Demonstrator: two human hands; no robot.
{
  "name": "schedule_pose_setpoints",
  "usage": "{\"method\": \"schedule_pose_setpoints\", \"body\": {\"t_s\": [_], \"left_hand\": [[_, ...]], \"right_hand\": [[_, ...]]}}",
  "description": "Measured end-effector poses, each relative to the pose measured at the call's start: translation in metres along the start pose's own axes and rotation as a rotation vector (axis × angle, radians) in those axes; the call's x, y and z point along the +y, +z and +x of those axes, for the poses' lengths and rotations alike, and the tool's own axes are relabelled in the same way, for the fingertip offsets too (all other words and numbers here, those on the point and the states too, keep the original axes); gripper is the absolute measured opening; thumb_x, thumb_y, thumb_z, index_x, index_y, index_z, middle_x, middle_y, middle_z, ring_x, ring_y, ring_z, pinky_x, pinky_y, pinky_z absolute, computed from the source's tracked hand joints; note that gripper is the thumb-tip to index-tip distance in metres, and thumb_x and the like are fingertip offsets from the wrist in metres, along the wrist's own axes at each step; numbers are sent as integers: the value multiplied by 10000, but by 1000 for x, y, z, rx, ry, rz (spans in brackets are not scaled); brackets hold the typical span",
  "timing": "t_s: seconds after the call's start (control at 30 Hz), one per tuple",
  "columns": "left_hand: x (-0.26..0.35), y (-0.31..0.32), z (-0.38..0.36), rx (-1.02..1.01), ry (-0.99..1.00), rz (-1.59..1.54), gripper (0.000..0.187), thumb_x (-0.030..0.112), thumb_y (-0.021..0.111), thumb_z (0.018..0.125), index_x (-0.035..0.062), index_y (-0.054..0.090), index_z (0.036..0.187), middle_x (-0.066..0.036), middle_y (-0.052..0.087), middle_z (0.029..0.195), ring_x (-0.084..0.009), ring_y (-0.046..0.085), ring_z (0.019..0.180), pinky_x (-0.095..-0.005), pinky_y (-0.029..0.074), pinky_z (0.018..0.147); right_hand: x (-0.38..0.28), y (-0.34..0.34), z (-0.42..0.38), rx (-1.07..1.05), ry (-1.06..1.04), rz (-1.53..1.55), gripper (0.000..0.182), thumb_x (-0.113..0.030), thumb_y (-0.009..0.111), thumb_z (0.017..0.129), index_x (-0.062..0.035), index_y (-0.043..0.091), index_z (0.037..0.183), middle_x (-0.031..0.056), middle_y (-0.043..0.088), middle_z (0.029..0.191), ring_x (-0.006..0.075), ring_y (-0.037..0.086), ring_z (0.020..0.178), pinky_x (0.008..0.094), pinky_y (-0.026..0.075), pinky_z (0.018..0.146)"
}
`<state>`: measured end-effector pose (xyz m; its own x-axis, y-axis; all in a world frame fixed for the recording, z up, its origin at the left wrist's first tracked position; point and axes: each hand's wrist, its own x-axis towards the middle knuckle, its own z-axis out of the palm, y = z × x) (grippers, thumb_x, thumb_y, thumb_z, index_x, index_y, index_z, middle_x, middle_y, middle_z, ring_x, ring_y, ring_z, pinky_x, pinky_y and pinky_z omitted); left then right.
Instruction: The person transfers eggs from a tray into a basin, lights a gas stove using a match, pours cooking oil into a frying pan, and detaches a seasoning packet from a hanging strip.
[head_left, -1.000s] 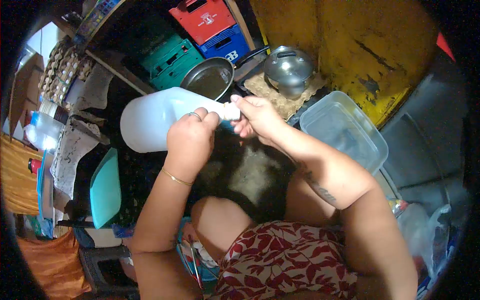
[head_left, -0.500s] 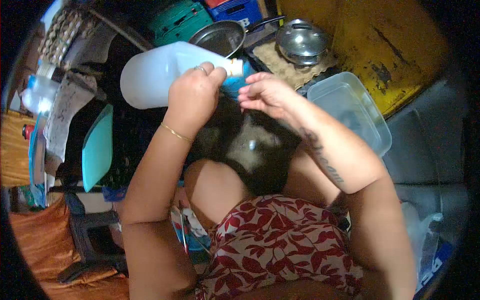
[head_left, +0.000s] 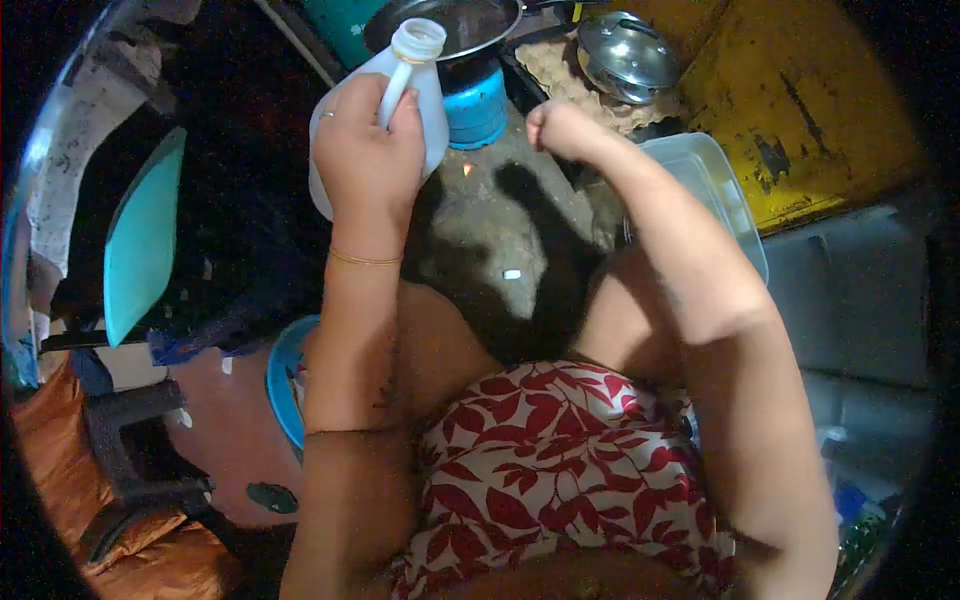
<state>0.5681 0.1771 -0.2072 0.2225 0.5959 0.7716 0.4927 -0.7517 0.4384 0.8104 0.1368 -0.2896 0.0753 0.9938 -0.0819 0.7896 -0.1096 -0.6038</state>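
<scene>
My left hand [head_left: 365, 140] is closed round the handle of a translucent white plastic jug [head_left: 435, 140]. The jug stands nearly upright, its round mouth uncapped and facing up. My right hand [head_left: 565, 130] is curled closed to the right of the jug, apart from it; its fingers hide whatever may be inside. Between the two hands, farther off, a blue cylindrical container [head_left: 478, 108] stands on the floor. On the floor between my knees lies a small white object [head_left: 512, 274], too small to name.
A frying pan [head_left: 465, 25] is at the back, with a lidded metal pot [head_left: 630, 60] on cardboard [head_left: 555, 75] to its right. A clear plastic tub [head_left: 725, 180] sits by my right forearm. At left are a teal board-like piece [head_left: 145, 240] and a blue basin [head_left: 285, 385].
The jug has swung from lying tilted, mouth to the right, to nearly upright. My right hand has moved right, away from its mouth, and its fingers have curled closed.
</scene>
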Motion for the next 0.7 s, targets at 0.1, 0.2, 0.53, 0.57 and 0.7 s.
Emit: {"method": "schedule_pose_setpoints", "body": {"t_s": [0.1, 0.2, 0.53, 0.57, 0.7], "left_hand": [[-24, -3, -12, -15, -75, -77, 128, 120, 686, 758, 27, 625, 820, -188, 621, 804, -391, 596, 763, -443, 476, 674], [-44, -10, -10, 46, -82, -115, 154, 149, 706, 794, 13, 643, 829, -130, 642, 771, -233, 612, 684, -345, 484, 661], [-47, 4, -12, -122, -331, -267, 141, 114, 711, 751, 30, 613, 808, -194, 629, 814, -390, 612, 794, -432, 491, 717], [-46, 9, -13, -94, -309, -345, 140, 114, 719, 752, 34, 615, 801, -179, 631, 808, -377, 614, 781, -429, 491, 711], [-48, 11, -6, -159, -317, -421, 142, 111, 733, 754, 47, 619, 809, -135, 635, 808, -323, 614, 744, -397, 492, 689]], "right_hand": [[10, 53, 41, -357, 122, -581, 175, -130, 679, 717, -42, 725, 862, 212, 687, 900, 369, 668, 887, 432, 529, 772], [29, 117, 35, -466, 196, -422, 277, -167, 744, 680, -43, 717, 926, 197, 694, 898, 344, 679, 871, 420, 533, 782], [79, 249, 8, -724, 311, -428, 295, -197, 715, 723, -54, 691, 980, 187, 692, 925, 343, 675, 896, 430, 533, 793], [84, 256, 13, -717, 311, -430, 297, -200, 712, 727, -55, 688, 986, 186, 691, 928, 343, 675, 898, 431, 533, 794], [90, 279, 35, -694, 289, -462, 305, -212, 701, 744, -60, 677, 1007, 182, 690, 938, 342, 673, 908, 435, 534, 799]]}}
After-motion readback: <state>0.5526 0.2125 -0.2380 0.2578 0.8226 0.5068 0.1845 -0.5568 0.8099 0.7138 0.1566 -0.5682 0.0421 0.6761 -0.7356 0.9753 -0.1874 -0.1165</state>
